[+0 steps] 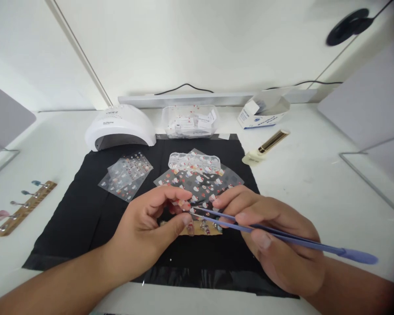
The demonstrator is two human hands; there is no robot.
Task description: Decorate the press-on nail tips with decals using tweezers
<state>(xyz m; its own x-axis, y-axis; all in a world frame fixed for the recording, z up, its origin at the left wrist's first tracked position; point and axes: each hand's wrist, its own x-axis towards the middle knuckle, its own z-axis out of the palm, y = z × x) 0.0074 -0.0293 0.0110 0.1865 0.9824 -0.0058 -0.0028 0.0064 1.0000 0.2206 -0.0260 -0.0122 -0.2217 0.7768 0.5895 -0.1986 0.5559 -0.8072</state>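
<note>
My right hand (276,236) grips a pair of purple tweezers (292,239), whose two slim tips stand slightly apart and point left. Facing those tips, my left hand (147,227) is curled with thumb and fingertips close together; whatever lies between them is too small to make out. Just beyond and beneath both hands lies a clear sticker sheet (200,188) printed with white cat faces and red bits. A wooden strip (213,228) bearing nail tips on small metal stands sits below the fingers, partly hidden. On the sheet's far part rests a clear plastic case (194,162).
A black mat (85,210) covers the white table. More sticker sheets (128,175) lie left. Behind are a white nail lamp (120,124), a clear tub (190,122) and a small carton (264,111). A gold-capped bottle (265,146) lies right; another nail-tip strip (29,208) is far left.
</note>
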